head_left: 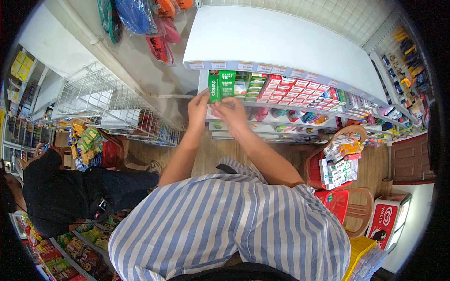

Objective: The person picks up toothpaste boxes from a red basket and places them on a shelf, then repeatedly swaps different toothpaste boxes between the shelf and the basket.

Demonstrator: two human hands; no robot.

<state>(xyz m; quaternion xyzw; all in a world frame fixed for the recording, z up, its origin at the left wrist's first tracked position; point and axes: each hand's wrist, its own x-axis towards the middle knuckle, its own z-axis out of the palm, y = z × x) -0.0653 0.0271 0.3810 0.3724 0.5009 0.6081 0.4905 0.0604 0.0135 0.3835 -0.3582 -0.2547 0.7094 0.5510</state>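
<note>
A green Closeup toothpaste box stands upright at the left end of the shelf row. The fingers of my left hand are closed at its lower left edge. My right hand has its fingers bent at the box's bottom edge, seemingly pinching it; the exact contact is partly hidden. Just right of this box are more green boxes. Rows of red and white toothpaste boxes fill the shelf farther right.
An upper white shelf overhangs the row. To the right, a red basket of boxes sits on a brown chair. Wire baskets stand at left. A person in dark clothes is behind on the left.
</note>
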